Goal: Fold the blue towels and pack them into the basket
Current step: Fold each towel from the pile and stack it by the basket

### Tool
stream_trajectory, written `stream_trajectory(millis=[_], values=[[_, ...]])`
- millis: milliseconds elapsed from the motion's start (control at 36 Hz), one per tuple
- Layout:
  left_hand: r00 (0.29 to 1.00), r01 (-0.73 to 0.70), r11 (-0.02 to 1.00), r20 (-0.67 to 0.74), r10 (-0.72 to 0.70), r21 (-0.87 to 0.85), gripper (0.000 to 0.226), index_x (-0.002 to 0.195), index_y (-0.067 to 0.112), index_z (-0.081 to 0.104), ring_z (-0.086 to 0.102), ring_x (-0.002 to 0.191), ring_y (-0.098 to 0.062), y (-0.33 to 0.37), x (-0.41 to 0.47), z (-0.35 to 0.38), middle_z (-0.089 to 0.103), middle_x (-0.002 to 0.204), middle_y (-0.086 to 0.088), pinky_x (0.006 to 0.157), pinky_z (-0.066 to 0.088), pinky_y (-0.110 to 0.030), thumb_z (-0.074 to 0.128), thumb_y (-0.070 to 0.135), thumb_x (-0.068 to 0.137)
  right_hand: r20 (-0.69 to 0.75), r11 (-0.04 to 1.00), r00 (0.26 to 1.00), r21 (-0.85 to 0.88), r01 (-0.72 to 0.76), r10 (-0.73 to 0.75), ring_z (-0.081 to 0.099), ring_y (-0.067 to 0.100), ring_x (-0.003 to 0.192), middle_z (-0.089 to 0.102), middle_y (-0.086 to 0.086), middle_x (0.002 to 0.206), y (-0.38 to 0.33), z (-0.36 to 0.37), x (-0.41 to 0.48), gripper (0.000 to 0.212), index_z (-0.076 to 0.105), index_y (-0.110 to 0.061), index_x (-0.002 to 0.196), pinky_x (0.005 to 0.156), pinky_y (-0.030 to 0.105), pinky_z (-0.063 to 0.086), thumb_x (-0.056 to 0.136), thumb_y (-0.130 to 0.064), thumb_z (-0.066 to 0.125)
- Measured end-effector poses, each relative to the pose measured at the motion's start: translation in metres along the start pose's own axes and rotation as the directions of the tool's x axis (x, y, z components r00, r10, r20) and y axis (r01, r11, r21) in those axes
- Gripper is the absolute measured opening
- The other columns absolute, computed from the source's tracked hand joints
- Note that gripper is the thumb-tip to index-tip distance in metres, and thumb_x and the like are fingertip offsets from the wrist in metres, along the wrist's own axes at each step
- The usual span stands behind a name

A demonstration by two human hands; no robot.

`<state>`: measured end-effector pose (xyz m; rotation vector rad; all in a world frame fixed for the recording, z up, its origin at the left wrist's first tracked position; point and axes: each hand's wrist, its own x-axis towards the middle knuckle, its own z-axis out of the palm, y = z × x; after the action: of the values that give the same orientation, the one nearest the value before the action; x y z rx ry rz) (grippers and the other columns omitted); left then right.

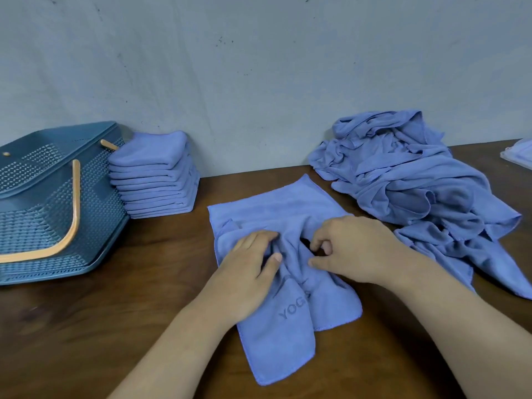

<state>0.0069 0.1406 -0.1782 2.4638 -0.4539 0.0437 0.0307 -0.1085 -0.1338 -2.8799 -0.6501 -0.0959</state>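
A rumpled blue towel (276, 214) with a "YOGA" mark lies on the brown table in front of me. My left hand (247, 272) rests on its left middle, fingers pinching a fold. My right hand (351, 249) pinches the bunched cloth just to the right of it. A neat stack of folded blue towels (155, 174) stands by the wall at the left. Beside the stack sits the dark blue basket (95, 197) with an orange handle. A heap of unfolded blue towels (408, 180) lies at the right.
A grey wall (259, 67) closes the table's far side. At the far right edge lies a clear packet (518, 154) holding something blue. Bare wooden table (115, 326) shows at the front left.
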Motion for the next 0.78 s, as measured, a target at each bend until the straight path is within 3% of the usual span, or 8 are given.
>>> stream_trajectory(millis=[139,222,361,472,556,639,694,778], values=[[1.0,-0.012,0.995,0.025,0.009,0.102,0.051,0.161,0.035,0.036,0.02,0.149,0.009,-0.017,0.004,-0.001,0.031,0.165,0.024,0.121,0.015,-0.016,0.047,0.032,0.112,0.094,0.993,0.995,0.112,-0.029,0.018,0.06,0.001,0.084,0.068,-0.02,0.086,0.001,0.001,0.0,0.018,0.067,-0.037,0.083,0.071,0.032,0.054,0.088,-0.053,0.073],[0.998,0.064,0.979,-0.009,-0.064,0.196,0.057,0.164,0.036,0.033,0.008,0.16,0.001,-0.033,0.01,-0.01,0.021,0.17,0.025,0.129,0.009,-0.031,0.044,0.018,0.111,0.12,0.989,0.992,0.136,-0.051,0.035,0.061,0.004,0.085,0.066,-0.016,0.088,0.004,-0.005,-0.003,0.017,0.063,-0.033,0.081,0.073,0.034,0.055,0.085,-0.045,0.075],[0.97,0.241,0.911,-0.061,-0.234,0.335,0.074,0.162,0.051,0.028,-0.003,0.163,-0.006,-0.042,0.011,-0.019,0.007,0.174,0.028,0.131,0.002,-0.05,0.038,0.008,0.103,-0.044,0.985,0.991,0.118,-0.123,0.129,0.056,0.013,0.069,0.06,-0.006,0.076,0.004,-0.007,-0.004,0.021,0.055,-0.022,0.072,0.059,0.033,0.047,0.072,-0.033,0.072],[0.972,0.23,0.925,-0.112,-0.206,0.302,0.075,0.147,0.051,0.054,0.0,0.163,-0.004,-0.033,0.01,-0.022,0.016,0.169,0.031,0.131,-0.002,-0.045,0.042,0.001,0.092,0.103,0.935,0.995,0.352,-0.049,0.013,0.054,0.006,0.059,0.06,-0.017,0.064,-0.002,-0.009,-0.006,0.015,0.062,-0.024,0.078,0.054,0.022,0.04,0.08,-0.021,0.076],[0.976,0.19,0.94,-0.162,-0.148,0.284,0.063,0.119,0.042,0.077,0.029,0.155,-0.007,-0.029,0.008,-0.034,0.046,0.155,0.026,0.129,0.017,-0.04,0.049,-0.004,0.087,0.15,0.86,0.987,0.509,-0.032,-0.052,0.05,0.002,0.052,0.059,-0.019,0.06,-0.005,-0.011,-0.006,0.015,0.069,-0.025,0.082,0.051,0.015,0.038,0.089,-0.032,0.08],[0.975,0.194,0.97,-0.137,-0.174,0.149,0.051,0.091,0.033,0.079,0.06,0.118,-0.011,-0.022,0.004,-0.041,0.068,0.113,0.023,0.103,0.046,-0.03,0.049,-0.007,0.088,0.128,0.761,0.992,0.642,-0.091,0.011,0.04,0.008,0.051,0.051,-0.009,0.056,-0.006,-0.01,-0.003,0.036,0.07,-0.018,0.078,0.052,0.022,0.033,0.096,-0.048,0.073],[0.969,0.237,0.966,-0.091,-0.228,0.105,0.046,0.08,0.033,0.072,0.063,0.097,-0.011,-0.016,0.001,-0.043,0.07,0.099,0.016,0.084,0.053,-0.03,0.047,-0.004,0.091,0.115,0.711,0.993,0.695,-0.105,0.034,0.034,0.014,0.053,0.044,-0.001,0.058,-0.006,-0.012,-0.001,0.038,0.071,-0.016,0.076,0.053,0.028,0.027,0.097,-0.048,0.074],[0.964,0.265,0.941,-0.063,-0.257,0.211,0.028,0.074,0.017,0.071,0.065,0.08,-0.023,-0.01,-0.001,-0.046,0.07,0.077,-0.001,0.074,0.056,-0.042,0.049,0.005,0.087,0.162,0.614,0.987,0.78,-0.119,-0.015,0.032,0.02,0.059,0.045,0.005,0.062,-0.004,-0.021,-0.003,0.037,0.068,-0.01,0.079,0.055,0.027,0.026,0.089,-0.041,0.085]])
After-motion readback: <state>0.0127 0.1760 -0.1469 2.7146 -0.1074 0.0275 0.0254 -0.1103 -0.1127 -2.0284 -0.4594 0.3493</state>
